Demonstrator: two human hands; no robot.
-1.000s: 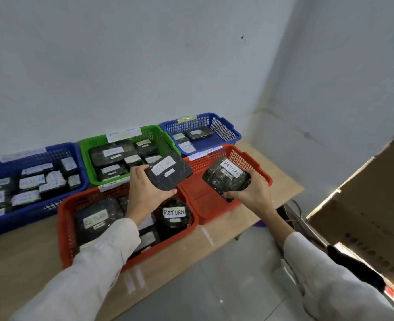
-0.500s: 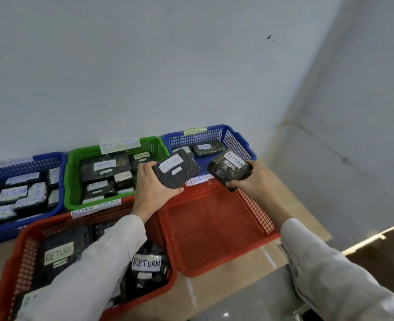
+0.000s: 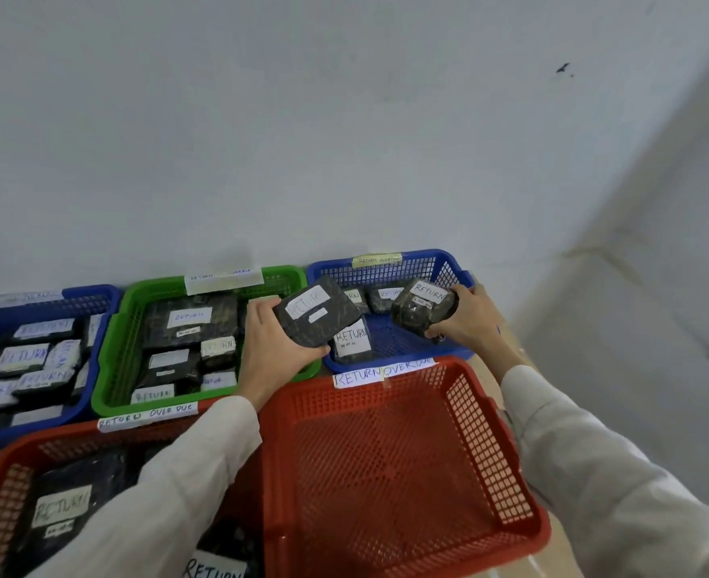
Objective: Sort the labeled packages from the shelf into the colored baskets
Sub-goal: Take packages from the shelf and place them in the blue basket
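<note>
Gripping a dark, flat pkg (image 3: 315, 312) by its left and near edges, the left hand (image 3: 273, 348) held it tilted over the gap btw the green basket (image 3: 111, 356) and the small blue basket (image 3: 394, 264); the thumb showed at the near corner, the other fingers were mostly hidden under the pkg. Its white label read RETURN, blurred, w/ a smaller tag below too small to read. The right hand (image 3: 469, 317) was curled round a dark, lumpy pkg (image 3: 421, 306), also marked RETURN, at the right side of the small blue basket; its fingertips were hidden behind the pkg, and whether the pkg touched the basket floor could not be told. At least three more pkgs lay in that basket, one partly covered by the flat pkg. The near red basket (image 3: 386, 473) sat just in front; a strip reading RETURN OVERDUE ran where the two rims met, unclear which basket it was stuck to. The green basket held several labelled pkgs, its back-rim tag blurred. The left sleeve (image 3: 169, 494) covered approx. half the left red basket (image 3: 6, 473); one RETURN label there was cut off by the bottom edge. The big blue basket (image 3: 94, 294) was cut off at far left, labels smeared.
</note>
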